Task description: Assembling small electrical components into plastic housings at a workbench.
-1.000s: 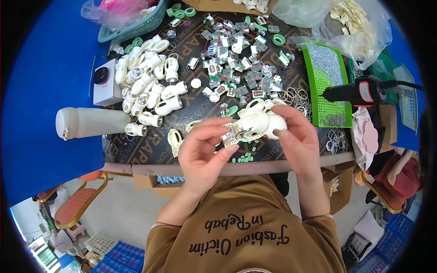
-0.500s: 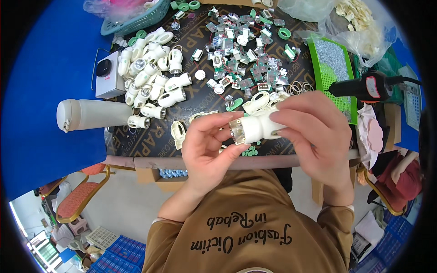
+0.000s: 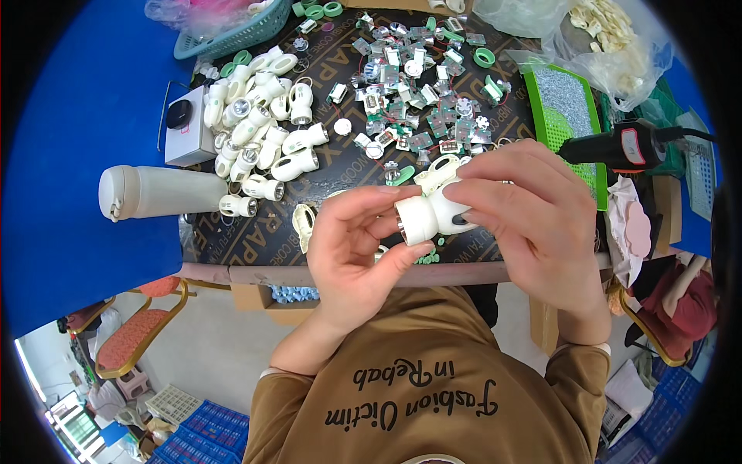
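Observation:
Just above the table's near edge I hold a small white flashlight (image 3: 420, 220), lying sideways with its silvery-rimmed head to the left. The fingers and thumb of my left hand (image 3: 348, 251) close around the head end. My right hand (image 3: 537, 220) grips the body, covering most of it; a dark oval opening shows beside the fingertips. Behind the flashlight lies an open white shell half (image 3: 440, 174). Another white shell part (image 3: 304, 224) is left of my left hand, and small green pieces (image 3: 429, 257) lie beneath the flashlight.
Several white flashlights (image 3: 259, 116) are heaped at left, near a white bottle (image 3: 166, 193) and a white box (image 3: 188, 143). Circuit boards with reflectors (image 3: 421, 97) cover the far middle. At right are a green tray (image 3: 550, 127) of small metal parts and a black corded tool (image 3: 618, 147).
The flashlight has turned in my hands; its head now shows a smooth white collar where clear plastic showed before. Both hands keep their grip, in nearly the same place.

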A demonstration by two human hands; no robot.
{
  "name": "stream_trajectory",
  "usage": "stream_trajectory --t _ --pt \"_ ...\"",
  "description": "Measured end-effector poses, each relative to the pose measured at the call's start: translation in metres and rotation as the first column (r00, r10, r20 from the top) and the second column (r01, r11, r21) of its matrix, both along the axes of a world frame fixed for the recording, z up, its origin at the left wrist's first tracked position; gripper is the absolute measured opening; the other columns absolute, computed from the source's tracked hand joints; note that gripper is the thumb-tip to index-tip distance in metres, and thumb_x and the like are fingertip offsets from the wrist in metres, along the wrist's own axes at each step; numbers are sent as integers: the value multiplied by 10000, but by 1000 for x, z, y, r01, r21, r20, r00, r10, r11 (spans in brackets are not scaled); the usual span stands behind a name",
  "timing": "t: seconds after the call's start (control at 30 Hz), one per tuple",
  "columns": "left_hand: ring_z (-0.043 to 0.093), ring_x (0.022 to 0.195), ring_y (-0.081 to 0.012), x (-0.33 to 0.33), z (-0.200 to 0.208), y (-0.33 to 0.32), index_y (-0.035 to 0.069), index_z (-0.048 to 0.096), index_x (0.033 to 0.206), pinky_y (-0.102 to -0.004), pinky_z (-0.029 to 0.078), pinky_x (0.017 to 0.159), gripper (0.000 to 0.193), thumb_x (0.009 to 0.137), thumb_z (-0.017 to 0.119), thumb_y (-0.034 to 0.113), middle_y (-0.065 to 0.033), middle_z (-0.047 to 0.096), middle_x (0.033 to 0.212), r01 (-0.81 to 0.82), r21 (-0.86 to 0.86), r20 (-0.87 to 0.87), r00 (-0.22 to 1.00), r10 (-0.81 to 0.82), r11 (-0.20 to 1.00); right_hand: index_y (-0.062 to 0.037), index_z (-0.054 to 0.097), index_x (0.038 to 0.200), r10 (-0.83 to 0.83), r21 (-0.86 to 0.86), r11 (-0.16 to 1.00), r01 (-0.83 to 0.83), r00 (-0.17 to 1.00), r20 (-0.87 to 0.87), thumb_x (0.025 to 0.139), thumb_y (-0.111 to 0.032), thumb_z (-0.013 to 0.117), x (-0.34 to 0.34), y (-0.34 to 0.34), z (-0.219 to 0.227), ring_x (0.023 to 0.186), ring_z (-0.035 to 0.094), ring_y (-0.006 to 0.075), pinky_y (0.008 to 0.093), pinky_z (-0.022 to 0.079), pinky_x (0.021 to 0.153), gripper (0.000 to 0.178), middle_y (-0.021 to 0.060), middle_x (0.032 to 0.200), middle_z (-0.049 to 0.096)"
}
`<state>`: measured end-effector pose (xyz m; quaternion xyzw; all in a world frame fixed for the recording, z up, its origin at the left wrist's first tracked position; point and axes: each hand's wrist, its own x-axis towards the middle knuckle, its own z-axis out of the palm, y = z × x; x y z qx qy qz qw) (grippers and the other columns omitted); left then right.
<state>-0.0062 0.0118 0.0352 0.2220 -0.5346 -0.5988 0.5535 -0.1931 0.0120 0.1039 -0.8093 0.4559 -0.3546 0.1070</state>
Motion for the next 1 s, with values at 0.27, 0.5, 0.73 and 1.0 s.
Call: stream_trajectory --t 0.27,0.5,0.73,1.0 --pt "558 1016 -215 2 0 -3 -54 550 1071 -302 516 817 378 712 665 -89 -163 541 1101 -65 -75 148 986 76 995 -59 655 867 -21 13 1000 21 1000 -9 636 -15 655 1 1 -3 742 572 244 321 460 614 235 68 830 606" --pt "586 933 -184 2 2 -3 -27 582 1056 -270 522 742 370 702 682 -60 -159 566 1070 -140 -154 220 960 172 978 -64 648 929 -16 198 980 -15 988 155 636 6 646 3 5 -5 804 590 257 335 478 691 301 92 947 600" --pt "609 907 -209 3 1 -3 -11 589 1035 -275 525 698 361 699 716 21 -183 579 1077 -188 -238 251 936 247 953 -79 594 1056 24 197 978 -72 972 235 653 21 654 5 7 -21 866 595 266 332 501 707 419 101 998 574" --pt "631 841 -243 6 -6 -3 15 600 1020 -288 519 686 380 699 740 163 -184 555 1100 -217 -529 362 816 450 821 -29 607 1003 51 204 971 -122 945 322 659 77 595 5 7 -27 926 600 265 318 500 744 360 133 1030 595"
